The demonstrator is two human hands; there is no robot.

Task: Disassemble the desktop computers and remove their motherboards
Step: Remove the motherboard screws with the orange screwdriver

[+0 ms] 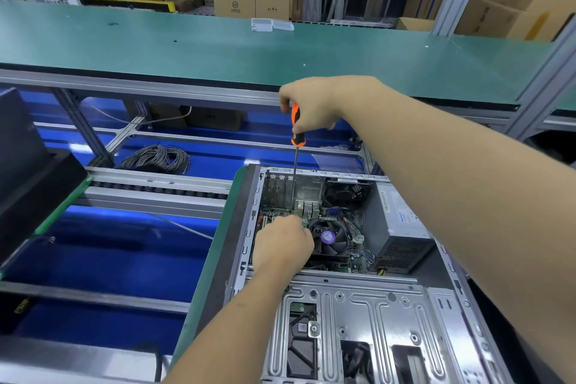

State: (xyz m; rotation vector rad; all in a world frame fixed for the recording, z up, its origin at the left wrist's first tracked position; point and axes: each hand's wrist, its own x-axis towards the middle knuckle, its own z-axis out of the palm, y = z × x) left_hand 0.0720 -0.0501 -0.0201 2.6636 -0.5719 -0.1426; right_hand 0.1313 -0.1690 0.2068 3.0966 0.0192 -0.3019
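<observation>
Two hands: both at work inside one open computer case [367,305], lower centre-right of the frame.
Right hand [307,104]: upper centre, fingers curled round the orange-and-black handle of a screwdriver [296,134].
Screwdriver: nearly upright, its thin shaft running down into the far left corner of the case; the tip is hidden behind the left hand.
Left hand [282,246]: centre of the frame, knuckles up, fingers bent down onto the motherboard [339,229] around the shaft's lower end; whether they pinch anything I cannot tell.
Motherboard: lying inside the case, far half, partly covered by the left hand.
Fan [328,238]: black with a purple round label, on the motherboard just right of the left hand.
Power supply [396,227]: grey box against the right wall of the case.
Drive cage: bare metal plate filling the near half of the case.
Cable coil [157,159]: grey, left of centre on a blue surface, well apart from the case.
Green bench [218,40]: across the upper frame, a clear plastic box [271,24] on its far edge.
Cardboard boxes [252,0]: stacked beyond the bench, top centre.
</observation>
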